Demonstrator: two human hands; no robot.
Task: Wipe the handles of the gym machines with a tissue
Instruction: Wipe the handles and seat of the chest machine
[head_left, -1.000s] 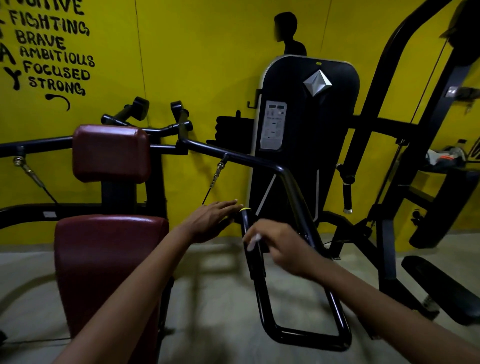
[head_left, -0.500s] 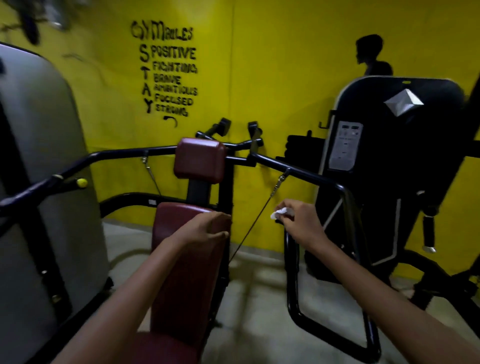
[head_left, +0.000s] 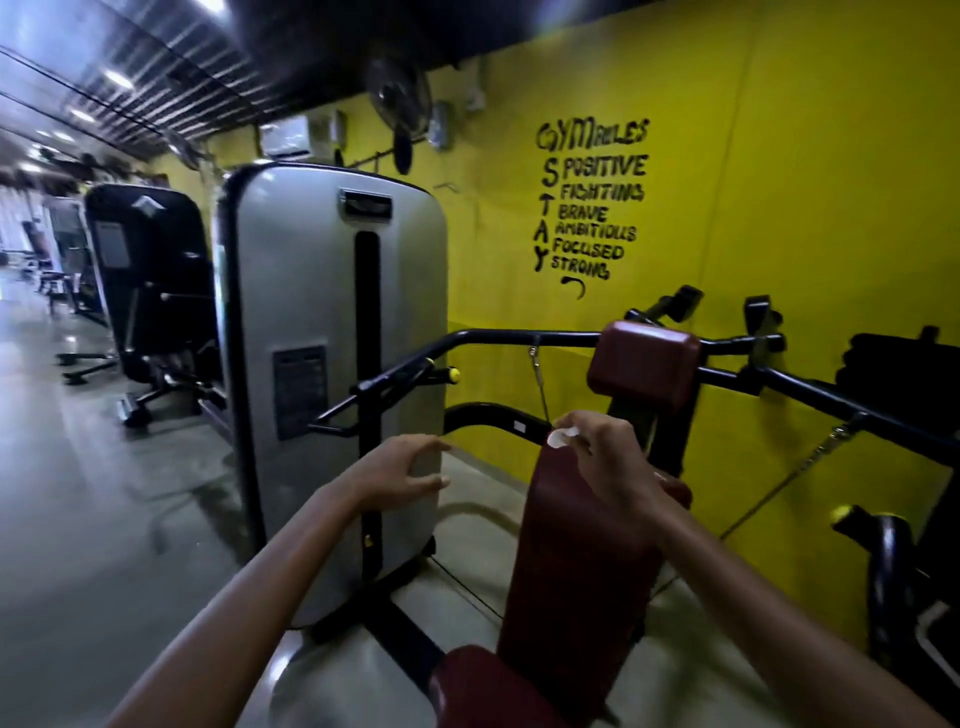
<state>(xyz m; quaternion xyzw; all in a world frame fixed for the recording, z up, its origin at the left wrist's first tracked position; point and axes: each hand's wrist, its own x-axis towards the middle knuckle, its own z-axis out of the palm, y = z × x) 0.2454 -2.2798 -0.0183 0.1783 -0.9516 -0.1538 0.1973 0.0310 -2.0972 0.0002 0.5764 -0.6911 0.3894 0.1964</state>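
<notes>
Machine's left handle (head_left: 400, 375), yellow-capped, is judged not yet wiped; nothing is touching it. Left hand (head_left: 400, 475) is held spread, empty, just below it. Tissue (head_left: 562, 437) is pinched in right hand (head_left: 610, 457), over the backrest (head_left: 561, 545).

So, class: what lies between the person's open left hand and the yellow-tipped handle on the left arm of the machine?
In the head view, nothing solid: the left hand hovers below the yellow-tipped handle, and only the grey weight-stack cover shows behind that gap.
</notes>
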